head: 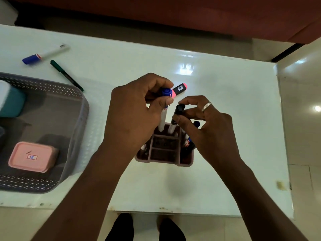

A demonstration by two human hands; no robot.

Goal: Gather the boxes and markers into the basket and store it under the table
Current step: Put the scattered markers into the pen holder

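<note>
Currently we log left hand (132, 115) gripping a blue-capped marker (165, 92) and pink highlighter (179, 89), right hand (210, 129) pinching a black-capped marker (179, 109) at the holder (165, 161), basket (79, 134) nearby on the bench (225, 80): judged light, stiff, slick, best taken mid-barrel.

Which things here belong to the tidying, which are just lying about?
Job: basket, pink box, teal box, blue-capped marker, green pen, marker holder, pink highlighter in left hand, black-capped marker in right hand.
Just there: table, yellowish scrap.
</note>
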